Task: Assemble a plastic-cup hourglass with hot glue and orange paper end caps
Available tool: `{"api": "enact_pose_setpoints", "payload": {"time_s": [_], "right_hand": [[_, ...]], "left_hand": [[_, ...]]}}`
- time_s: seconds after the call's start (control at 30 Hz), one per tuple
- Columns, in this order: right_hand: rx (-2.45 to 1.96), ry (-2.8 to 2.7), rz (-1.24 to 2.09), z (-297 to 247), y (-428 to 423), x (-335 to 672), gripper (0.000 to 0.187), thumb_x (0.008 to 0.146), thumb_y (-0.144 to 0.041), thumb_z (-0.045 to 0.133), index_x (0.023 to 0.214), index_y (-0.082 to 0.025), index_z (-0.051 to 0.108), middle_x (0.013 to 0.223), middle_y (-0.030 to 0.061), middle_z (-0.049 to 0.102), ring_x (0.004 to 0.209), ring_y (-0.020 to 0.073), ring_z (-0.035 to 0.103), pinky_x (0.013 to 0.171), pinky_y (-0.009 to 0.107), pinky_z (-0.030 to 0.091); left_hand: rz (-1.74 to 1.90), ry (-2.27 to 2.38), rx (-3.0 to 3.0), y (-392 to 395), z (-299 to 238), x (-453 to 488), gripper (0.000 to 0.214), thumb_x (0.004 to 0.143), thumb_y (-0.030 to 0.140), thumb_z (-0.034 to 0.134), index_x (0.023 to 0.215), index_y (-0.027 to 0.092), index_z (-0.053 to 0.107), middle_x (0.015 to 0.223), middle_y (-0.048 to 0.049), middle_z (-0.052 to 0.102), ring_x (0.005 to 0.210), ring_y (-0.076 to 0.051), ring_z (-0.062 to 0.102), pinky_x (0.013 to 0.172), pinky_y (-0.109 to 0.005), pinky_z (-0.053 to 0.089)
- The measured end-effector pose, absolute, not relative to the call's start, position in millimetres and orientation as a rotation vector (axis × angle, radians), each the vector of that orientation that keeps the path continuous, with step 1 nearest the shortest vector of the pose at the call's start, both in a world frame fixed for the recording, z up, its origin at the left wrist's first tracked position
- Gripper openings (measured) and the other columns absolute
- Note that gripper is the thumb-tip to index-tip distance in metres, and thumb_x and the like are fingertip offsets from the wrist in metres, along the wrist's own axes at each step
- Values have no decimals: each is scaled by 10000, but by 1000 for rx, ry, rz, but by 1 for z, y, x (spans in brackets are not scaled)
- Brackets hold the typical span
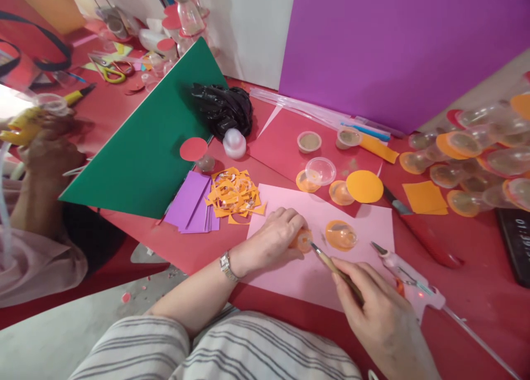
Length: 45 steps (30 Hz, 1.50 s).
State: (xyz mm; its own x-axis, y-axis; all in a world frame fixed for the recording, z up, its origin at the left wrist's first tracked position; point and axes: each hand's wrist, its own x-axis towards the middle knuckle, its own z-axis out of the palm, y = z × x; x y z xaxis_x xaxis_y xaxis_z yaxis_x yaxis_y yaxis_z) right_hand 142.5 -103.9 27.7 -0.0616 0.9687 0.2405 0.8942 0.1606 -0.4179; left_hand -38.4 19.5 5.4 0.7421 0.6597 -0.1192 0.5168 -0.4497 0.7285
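My left hand (pixel 281 236), with a watch on its wrist, is closed around a small clear plastic cup with orange in it (pixel 305 240), held over a pink sheet (pixel 290 280). Pinched in my right hand (pixel 376 302) is a slim wooden-handled paintbrush (pixel 337 269). The brush's dark tip meets the cup's near side or comes very close to it; I cannot tell which. To the right, a clear plastic cup on an orange disc (pixel 340 235) lies on the pink sheet. A white glue gun (pixel 414 283) with a lit red light rests beside my right hand.
Orange paper scraps (pixel 236 192) and purple paper strips (pixel 188 203) lie left. A green board (pixel 153 142) stands between me and a co-worker's hand (pixel 45 142). Red-handled scissors (pixel 430 239), orange squares (pixel 425 198) and stacked clear cups (pixel 467 170) are right. Small cups (pixel 309 142) stand behind.
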Motion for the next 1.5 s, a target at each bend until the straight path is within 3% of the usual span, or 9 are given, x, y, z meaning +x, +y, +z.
{"api": "enact_pose_setpoints", "payload": {"time_s": [0.57, 0.87, 1.07, 1.17, 1.33, 1.5], "right_hand": [[-1719, -2046, 202, 32, -89, 140, 219, 1012, -230, 430, 1031, -182, 643, 780, 3, 685, 562, 102, 629, 562, 245, 429], [-1748, -2030, 192, 32, -102, 142, 221, 999, -253, 461, 1107, -215, 650, 828, 4, 708, 653, 105, 678, 568, 225, 447], [-1780, -1958, 301, 27, -106, 147, 203, 997, -268, 465, 1083, -219, 642, 822, 9, 699, 691, 115, 689, 590, 213, 488], [-1755, -1946, 306, 26, -104, 146, 194, 995, -254, 464, 1059, -209, 641, 809, 4, 696, 697, 106, 687, 612, 198, 495], [-1721, -1976, 288, 28, -100, 144, 193, 1000, -248, 448, 1024, -198, 634, 785, 3, 694, 686, 106, 694, 601, 195, 498], [-1741, -1964, 334, 26, -100, 144, 194, 1001, -251, 444, 1031, -206, 630, 797, 11, 693, 673, 112, 687, 559, 205, 480]], "left_hand": [[265, 856, 2152, 18, 1, -37, 350, 758, 183, 779, 1000, 174, 528, 1051, -79, 596, 948, -232, 543, 847, -338, 454], [270, 824, 2178, 19, 5, -39, 211, 834, 211, 665, 1011, 172, 556, 1056, -92, 609, 956, -233, 550, 878, -356, 457], [218, 732, 2213, 23, 7, -42, 385, 743, 40, 576, 1101, 178, 561, 1118, -87, 624, 1027, -241, 545, 960, -376, 425], [202, 733, 2213, 23, 8, -43, 428, 745, 62, 635, 1145, 184, 548, 1150, -90, 614, 1067, -256, 532, 973, -387, 421], [189, 847, 2179, 23, 8, -41, 524, 682, 250, 872, 1090, 183, 551, 1128, -93, 595, 1052, -276, 520, 915, -387, 447], [193, 865, 2154, 21, 7, -39, 449, 710, 218, 855, 1039, 176, 554, 1080, -81, 591, 1004, -252, 534, 880, -354, 458]]}}
